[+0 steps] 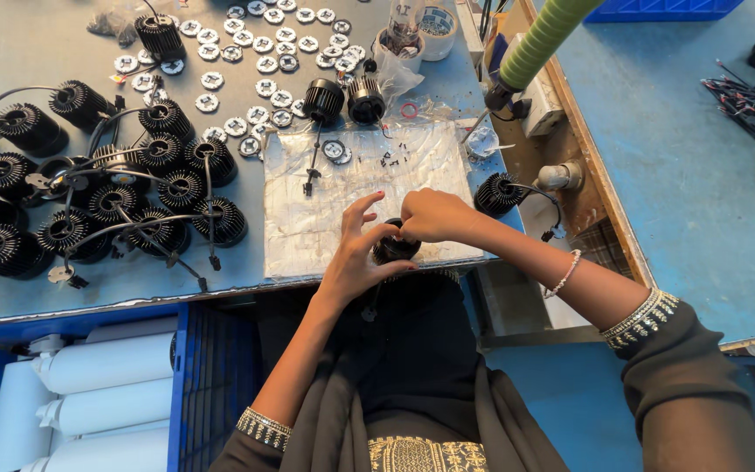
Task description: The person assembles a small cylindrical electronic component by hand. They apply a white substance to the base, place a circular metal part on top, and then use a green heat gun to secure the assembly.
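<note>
Seen from above, two bare forearms reach forward from dark sleeves with beaded cuffs and meet near the middle of the view. The left hand (356, 253) is turned palm inward, fingers spread and lifted, thumb curled toward the other hand. The right hand (430, 216) bends down at the wrist, its fingers bunched in a closed grip against the left fingertips. A bead bracelet circles the right forearm.
</note>
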